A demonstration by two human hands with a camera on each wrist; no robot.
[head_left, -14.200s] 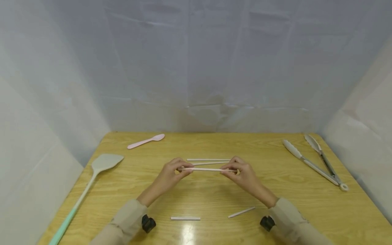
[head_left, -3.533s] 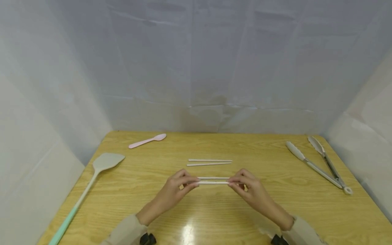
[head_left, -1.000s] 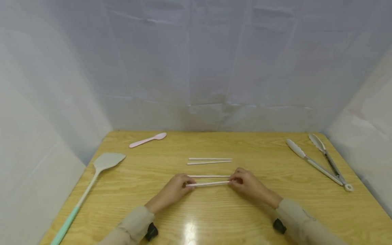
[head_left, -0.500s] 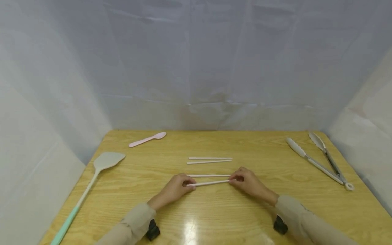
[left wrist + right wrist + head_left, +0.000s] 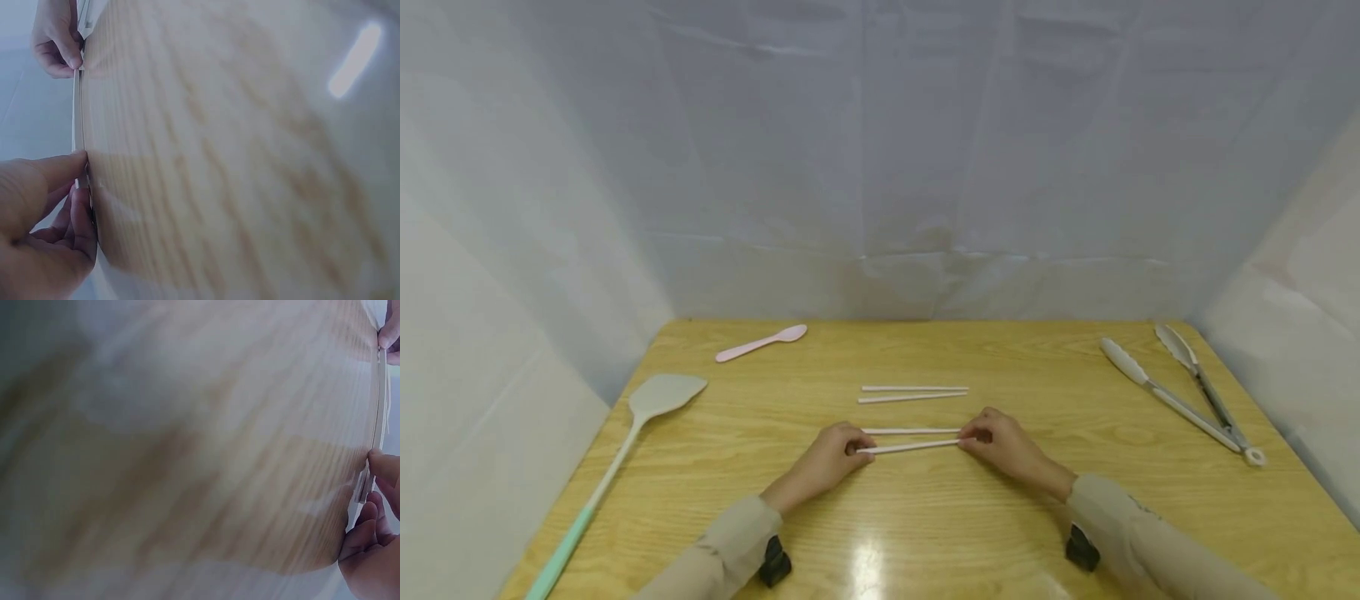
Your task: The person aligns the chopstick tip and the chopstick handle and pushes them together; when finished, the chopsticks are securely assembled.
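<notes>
Both hands pinch the ends of a pale chopstick [image 5: 913, 447], low over the table [image 5: 895, 517]. My left hand [image 5: 823, 462] has its thumb and fingers at the left end; in the left wrist view that end pokes out past the fingertips [image 5: 80, 159]. At the right end is my right hand [image 5: 1011, 454], its thumb and index finger on the stick. Just behind lies a second pale chopstick [image 5: 910, 431], nearly parallel, its ends close to both hands; whether fingers touch it I cannot tell. Farther back rest two more chopsticks, an upper one [image 5: 914, 388] and a lower one [image 5: 912, 398].
A pink spoon [image 5: 762, 343] lies at the back left. Along the left side stretches a long spatula [image 5: 662, 395] with a green handle. Spread metal tongs [image 5: 1183, 408] lie on the right. Pale sheeting [image 5: 895, 167] rises behind the table.
Two short sticks near the front edge 14.2 s ago are gone from there. By 3.5 s ago the hands held two sticks nearer the front. Over the last second the hands barely shift.
</notes>
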